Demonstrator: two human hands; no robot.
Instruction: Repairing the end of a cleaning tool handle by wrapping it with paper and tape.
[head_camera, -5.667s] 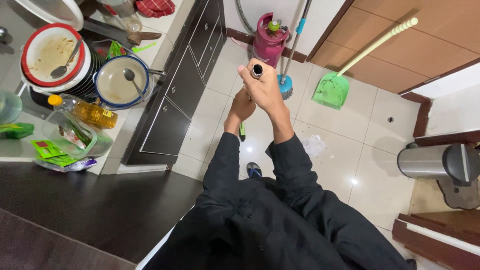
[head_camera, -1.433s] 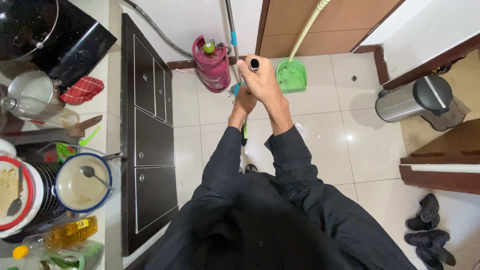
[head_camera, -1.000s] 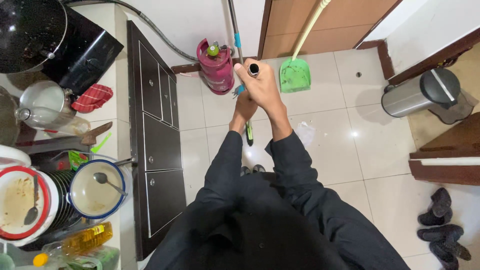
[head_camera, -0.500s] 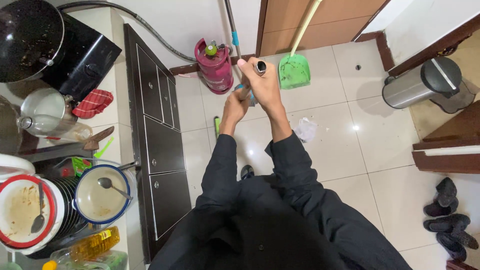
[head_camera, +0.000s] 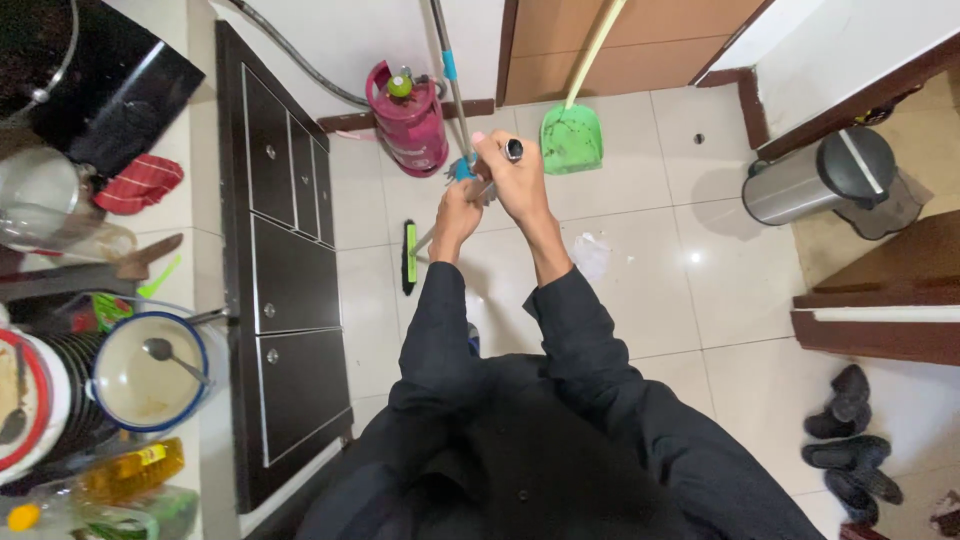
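I am looking down on a tiled kitchen floor (head_camera: 640, 250), with the dark cabinet front (head_camera: 285, 290) running along its left edge and the table (head_camera: 60, 250) above it crowded with a bowl (head_camera: 145, 375), stacked plates and bottles. Ahead, a red gas cylinder (head_camera: 410, 120) is standing against the wall just beside a green dustpan (head_camera: 572, 138), and a steel bin (head_camera: 815, 180) is lying well apart on the right near a wooden step. I am holding a long-handled floor broom (head_camera: 409, 255) with both hands: my right hand (head_camera: 515, 180) is clamped round the top end of the metal pole, and my left hand (head_camera: 458, 205) is closed on the pole just below it, so the shaft is slanting down and left to the green-edged head resting on the tiles near the cabinet. I am judging the broom to be light and stiff, the smooth pole a little slippery, so this two-hand hold high on the shaft is giving good leverage. Open room is lying to the centre and right of the floor; the cabinet, cylinder and dustpan are crowding the head's left and far sides. A small white scrap (head_camera: 592, 255) is lying on the tiles.
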